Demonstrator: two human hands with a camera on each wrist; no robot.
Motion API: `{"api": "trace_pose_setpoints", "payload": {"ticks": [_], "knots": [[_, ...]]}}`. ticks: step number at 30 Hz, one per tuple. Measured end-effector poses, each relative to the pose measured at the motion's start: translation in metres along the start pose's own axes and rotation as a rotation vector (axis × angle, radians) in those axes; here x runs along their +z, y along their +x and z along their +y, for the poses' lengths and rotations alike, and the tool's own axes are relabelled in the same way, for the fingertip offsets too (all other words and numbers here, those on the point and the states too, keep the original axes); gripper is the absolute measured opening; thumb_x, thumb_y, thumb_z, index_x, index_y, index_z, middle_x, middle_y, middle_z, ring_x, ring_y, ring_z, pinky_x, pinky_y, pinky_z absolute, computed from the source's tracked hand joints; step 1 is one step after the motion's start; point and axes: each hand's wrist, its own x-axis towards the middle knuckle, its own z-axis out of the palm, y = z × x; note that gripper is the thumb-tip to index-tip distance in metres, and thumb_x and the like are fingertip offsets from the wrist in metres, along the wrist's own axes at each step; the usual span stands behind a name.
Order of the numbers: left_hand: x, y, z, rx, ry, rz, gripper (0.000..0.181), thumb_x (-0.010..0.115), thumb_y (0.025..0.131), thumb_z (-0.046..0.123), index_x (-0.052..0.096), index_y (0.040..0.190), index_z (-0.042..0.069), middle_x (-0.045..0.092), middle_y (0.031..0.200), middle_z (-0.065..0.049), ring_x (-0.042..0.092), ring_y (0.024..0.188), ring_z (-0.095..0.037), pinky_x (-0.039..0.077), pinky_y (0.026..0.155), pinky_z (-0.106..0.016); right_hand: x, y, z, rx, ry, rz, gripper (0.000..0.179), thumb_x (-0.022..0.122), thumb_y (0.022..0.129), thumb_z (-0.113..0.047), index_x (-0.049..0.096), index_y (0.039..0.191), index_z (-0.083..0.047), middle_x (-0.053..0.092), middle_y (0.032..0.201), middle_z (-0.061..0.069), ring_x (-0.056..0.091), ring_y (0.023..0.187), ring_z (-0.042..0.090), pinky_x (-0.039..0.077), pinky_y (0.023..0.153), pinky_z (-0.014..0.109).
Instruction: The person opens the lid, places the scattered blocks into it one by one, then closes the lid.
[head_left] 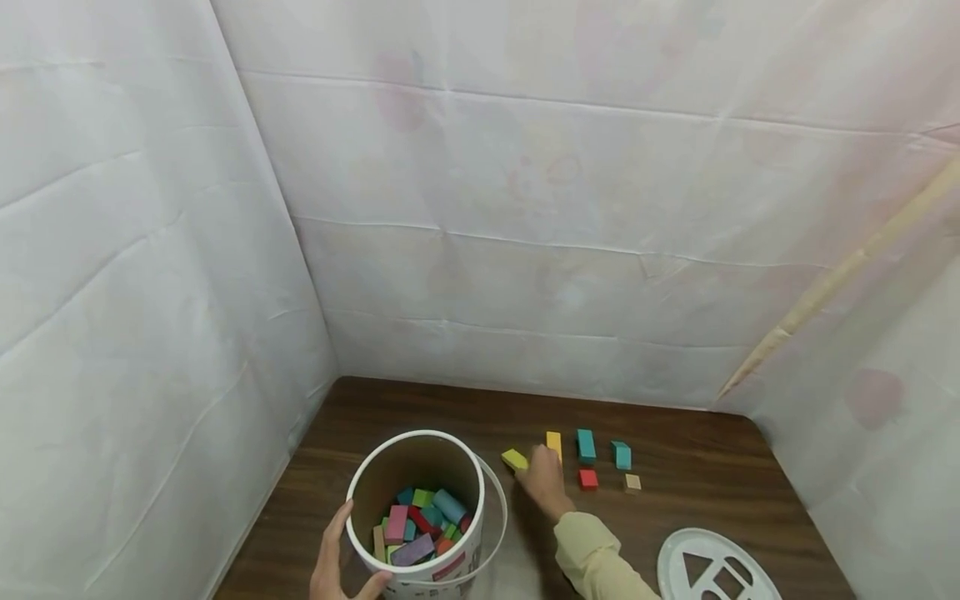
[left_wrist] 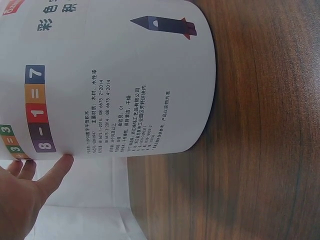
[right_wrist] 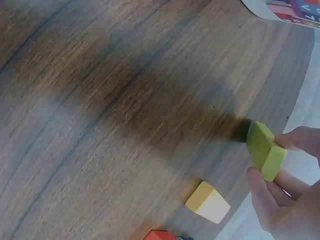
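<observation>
A white bucket (head_left: 417,437) of coloured wooden blocks stands on the table. My left hand (head_left: 333,558) rests spread against its near left side, fingertips and thumb at the rim. In the left wrist view, the fingers (left_wrist: 54,175) lie fairly straight along the printed wall. To the right of the bucket, my right hand (head_left: 546,483) pinches a yellow-green block (right_wrist: 262,147) between thumb and fingers. That block is tilted close over the table. Just beyond the hand is a yellow-orange block (head_left: 553,440), and a red block (head_left: 588,479) lies to its right.
Two teal blocks (head_left: 586,446) and a small plain wood block (head_left: 633,482) are further right on the dark wooden table (head_left: 720,467). A white lid (head_left: 678,554) with shaped cutouts lies at the front right. The bucket's handle (head_left: 501,517) hangs on its right. White cloth walls (head_left: 525,292) surround the table.
</observation>
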Motion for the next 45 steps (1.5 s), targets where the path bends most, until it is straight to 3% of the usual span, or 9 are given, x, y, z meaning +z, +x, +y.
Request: {"api": "trace_pose_setpoints", "payload": {"ticks": [5, 10, 18, 26, 33, 45], "knots": [[-0.001, -0.001, 0.006, -0.040, -0.002, -0.030, 0.095, 0.083, 0.073, 0.025, 0.025, 0.148, 0.026, 0.033, 0.143, -0.015, 0.039, 0.124, -0.043, 0.052, 0.090, -0.058, -0.008, 0.000, 0.000, 0.042, 0.042, -0.019, 0.021, 0.078, 0.067, 0.000, 0.057, 0.061, 0.000, 0.052, 0.059, 0.003, 0.047, 0.056, 0.016, 0.048, 0.047, 0.028], [-0.002, 0.000, 0.008, -0.075, -0.008, -0.065, 0.094, 0.080, 0.076, 0.030, 0.021, 0.149, 0.027, 0.029, 0.145, -0.017, 0.034, 0.126, -0.047, 0.049, 0.092, -0.063, -0.018, -0.001, 0.000, 0.025, 0.081, -0.017, 0.015, 0.077, 0.066, 0.001, 0.065, 0.070, 0.007, 0.060, 0.065, 0.009, 0.052, 0.058, 0.018, 0.054, 0.050, 0.030], [-0.002, 0.001, 0.006, -0.041, 0.010, -0.050, 0.096, 0.081, 0.075, 0.029, 0.021, 0.149, 0.028, 0.031, 0.143, -0.018, 0.036, 0.123, -0.049, 0.052, 0.087, -0.062, -0.040, -0.004, -0.007, -0.029, 0.116, 0.019, 0.016, 0.082, 0.066, -0.002, 0.067, 0.066, 0.003, 0.063, 0.064, 0.008, 0.054, 0.058, 0.015, 0.054, 0.047, 0.026], [-0.001, 0.001, 0.003, -0.009, -0.015, -0.039, 0.095, 0.082, 0.074, 0.023, 0.023, 0.149, 0.025, 0.030, 0.144, -0.019, 0.035, 0.124, -0.050, 0.050, 0.087, -0.066, -0.062, -0.008, -0.013, -0.085, 0.144, 0.093, 0.019, 0.084, 0.063, 0.000, 0.069, 0.073, 0.005, 0.066, 0.069, 0.012, 0.056, 0.058, 0.015, 0.051, 0.044, 0.021], [-0.003, 0.001, 0.001, 0.000, -0.014, -0.033, 0.095, 0.082, 0.074, 0.020, 0.024, 0.149, 0.023, 0.031, 0.143, -0.019, 0.036, 0.123, -0.048, 0.050, 0.085, -0.067, -0.084, -0.014, -0.024, -0.123, 0.194, 0.091, 0.020, 0.084, 0.065, 0.001, 0.069, 0.077, 0.006, 0.066, 0.071, 0.012, 0.057, 0.057, 0.013, 0.052, 0.044, 0.016], [-0.001, 0.001, 0.001, -0.005, -0.005, -0.024, 0.094, 0.081, 0.075, 0.022, 0.023, 0.149, 0.024, 0.032, 0.144, -0.019, 0.037, 0.123, -0.047, 0.048, 0.083, -0.071, -0.112, -0.025, -0.046, -0.208, 0.185, 0.138, 0.021, 0.085, 0.065, -0.003, 0.070, 0.079, -0.001, 0.068, 0.080, 0.011, 0.062, 0.065, 0.020, 0.057, 0.053, 0.020]]}}
